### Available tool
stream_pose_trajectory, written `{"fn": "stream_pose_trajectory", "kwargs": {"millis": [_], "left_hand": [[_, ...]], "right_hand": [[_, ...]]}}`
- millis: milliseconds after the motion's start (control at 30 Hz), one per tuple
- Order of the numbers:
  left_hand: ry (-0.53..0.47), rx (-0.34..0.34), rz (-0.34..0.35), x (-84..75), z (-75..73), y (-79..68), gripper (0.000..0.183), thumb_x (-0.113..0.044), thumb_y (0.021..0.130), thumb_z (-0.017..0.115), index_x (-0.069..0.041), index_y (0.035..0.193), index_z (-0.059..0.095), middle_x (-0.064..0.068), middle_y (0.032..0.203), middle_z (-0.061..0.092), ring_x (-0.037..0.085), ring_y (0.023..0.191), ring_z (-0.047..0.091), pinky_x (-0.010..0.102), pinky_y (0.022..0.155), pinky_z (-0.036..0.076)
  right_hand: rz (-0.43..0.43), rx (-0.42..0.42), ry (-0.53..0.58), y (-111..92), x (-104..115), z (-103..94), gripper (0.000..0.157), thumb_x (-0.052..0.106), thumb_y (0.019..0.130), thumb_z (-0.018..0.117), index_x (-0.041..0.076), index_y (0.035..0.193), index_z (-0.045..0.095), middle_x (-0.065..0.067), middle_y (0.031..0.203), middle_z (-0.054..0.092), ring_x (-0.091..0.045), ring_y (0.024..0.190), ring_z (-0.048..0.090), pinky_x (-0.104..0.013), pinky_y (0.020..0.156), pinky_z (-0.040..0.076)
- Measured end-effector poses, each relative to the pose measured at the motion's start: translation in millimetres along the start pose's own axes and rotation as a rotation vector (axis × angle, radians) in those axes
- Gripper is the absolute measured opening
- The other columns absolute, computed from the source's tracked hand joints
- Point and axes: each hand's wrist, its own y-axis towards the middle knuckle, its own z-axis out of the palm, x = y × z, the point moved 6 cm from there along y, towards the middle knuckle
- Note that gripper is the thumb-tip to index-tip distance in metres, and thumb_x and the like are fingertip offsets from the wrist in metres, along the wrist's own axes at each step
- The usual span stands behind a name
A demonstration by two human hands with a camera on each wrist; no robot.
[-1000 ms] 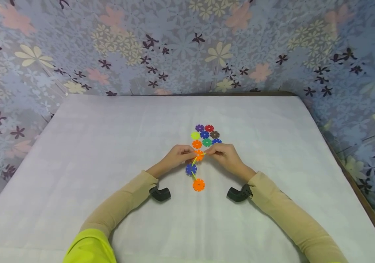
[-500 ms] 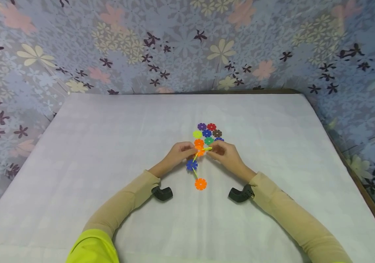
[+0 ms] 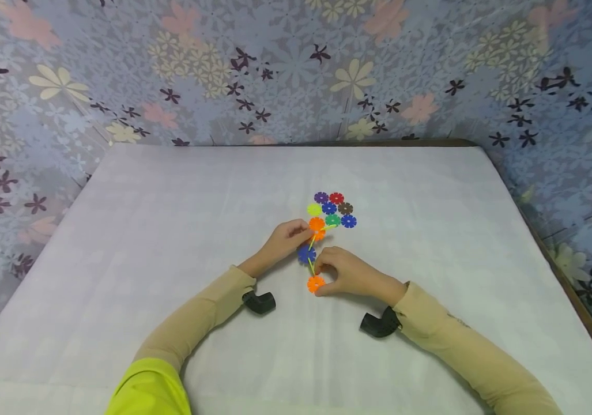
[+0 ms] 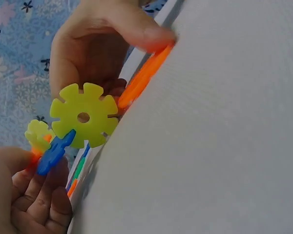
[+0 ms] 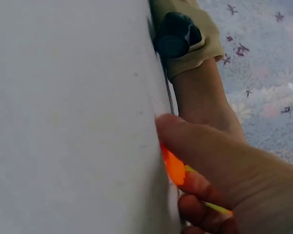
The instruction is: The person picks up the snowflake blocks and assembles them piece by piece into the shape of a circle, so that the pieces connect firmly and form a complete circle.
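A chain of notched plastic discs stands between the hands on the table. My left hand (image 3: 290, 237) pinches its far orange disc (image 3: 318, 234), with a yellow disc (image 3: 330, 226) sticking out edge-on to the right. Nearer along the chain come a blue disc (image 3: 306, 255) and a yellow disc (image 4: 84, 116), which faces the left wrist camera. At the near end, my right hand (image 3: 350, 273) grips an orange disc (image 3: 315, 284) between thumb and fingers. In the right wrist view that orange disc (image 5: 174, 165) is partly hidden behind the thumb.
Loose discs lie flat just beyond the left fingers, among them a purple (image 3: 321, 197), a red (image 3: 336, 198), a brown (image 3: 345, 208) and a green disc (image 3: 332, 220). A white cloth (image 3: 197, 196) covers the table. Patterned fabric (image 3: 285, 75) hangs behind.
My right hand has left the yellow disc by the far orange one and come down to the near orange disc, which it now grips. The left hand keeps its hold.
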Motion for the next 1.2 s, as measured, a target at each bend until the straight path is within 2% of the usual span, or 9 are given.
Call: {"fn": "stream_pose_trajectory", "kwargs": {"millis": [133,333,467,567,700,833,933,1100,1200], "left_hand": [[0.001,-0.003,-0.005,1.4,0.5,1.3,0.014,-0.003,0.091,0.05,0.008,0.087,0.057,0.005,0.073,0.055,0.013,0.066,0.047,0.021,0.062,0.039],[0.001,-0.034,0.012,1.0,-1.6,0.4,0.014,-0.004,0.092,0.047,0.008,0.09,0.055,0.007,0.076,0.054,0.012,0.064,0.045,0.021,0.06,0.037],[0.011,-0.032,0.044,-1.6,-0.7,-1.7,0.012,-0.003,0.094,0.044,0.006,0.091,0.051,0.005,0.07,0.048,0.011,0.061,0.043,0.021,0.058,0.035],[0.034,-0.043,0.07,-4.0,-0.6,-3.1,0.011,-0.003,0.094,0.043,0.005,0.092,0.049,0.003,0.065,0.046,0.011,0.059,0.04,0.022,0.057,0.032],[0.058,-0.04,0.077,-5.9,-0.4,-4.7,0.011,-0.004,0.094,0.042,0.006,0.094,0.048,0.002,0.059,0.047,0.015,0.051,0.042,0.021,0.052,0.034],[0.041,0.006,0.049,-5.0,1.6,-6.1,0.014,-0.006,0.096,0.039,0.007,0.098,0.045,0.013,0.05,0.047,0.02,0.037,0.044,0.022,0.039,0.035],[0.026,0.028,0.031,-4.6,3.3,-6.6,0.016,-0.007,0.097,0.038,0.007,0.101,0.043,0.019,0.049,0.046,0.015,0.031,0.041,0.022,0.034,0.033],[0.04,0.014,0.063,-7.2,3.1,-6.3,0.014,-0.006,0.096,0.039,0.007,0.101,0.043,0.013,0.047,0.044,0.009,0.03,0.037,0.022,0.034,0.032],[0.049,-0.008,0.082,-8.8,1.3,-6.1,0.013,-0.004,0.095,0.04,0.007,0.1,0.043,0.009,0.047,0.044,0.009,0.03,0.036,0.021,0.034,0.031]], "right_hand": [[-0.002,-0.048,0.074,-0.1,-2.6,0.2,0.027,0.023,0.068,0.078,0.012,0.083,0.058,0.007,0.08,0.053,-0.012,0.076,0.047,-0.028,0.072,0.041],[0.111,-0.117,0.263,0.0,-16.2,-1.0,0.026,0.021,0.07,0.077,0.011,0.082,0.057,0.005,0.071,0.055,-0.011,0.064,0.047,-0.024,0.059,0.04],[0.194,-0.103,0.525,0.2,-23.3,3.1,0.021,0.014,0.075,0.073,0.004,0.084,0.058,-0.004,0.068,0.056,-0.015,0.052,0.05,-0.024,0.05,0.042],[0.224,-0.054,0.681,0.7,-24.2,8.4,0.017,0.01,0.08,0.068,-0.002,0.085,0.057,-0.01,0.064,0.057,-0.02,0.045,0.052,-0.028,0.044,0.044],[0.227,-0.022,0.712,1.6,-23.1,11.4,0.015,0.011,0.083,0.064,-0.002,0.084,0.055,-0.011,0.059,0.057,-0.02,0.044,0.052,-0.028,0.043,0.044],[0.24,-0.019,0.71,2.4,-22.4,11.7,0.015,0.012,0.084,0.063,-0.001,0.084,0.054,-0.011,0.059,0.057,-0.02,0.045,0.054,-0.028,0.044,0.045],[0.269,-0.008,0.75,2.7,-23.1,13.3,0.015,0.01,0.085,0.061,-0.003,0.085,0.053,-0.012,0.062,0.059,-0.021,0.049,0.057,-0.029,0.048,0.047],[0.298,0.049,0.903,3.0,-22.5,18.8,0.015,0.004,0.085,0.06,-0.006,0.09,0.051,-0.016,0.074,0.061,-0.022,0.06,0.061,-0.034,0.058,0.05],[0.306,0.063,0.951,3.3,-22.6,20.2,0.015,0.003,0.083,0.061,-0.007,0.091,0.051,-0.016,0.075,0.061,-0.021,0.062,0.061,-0.033,0.061,0.05]]}}
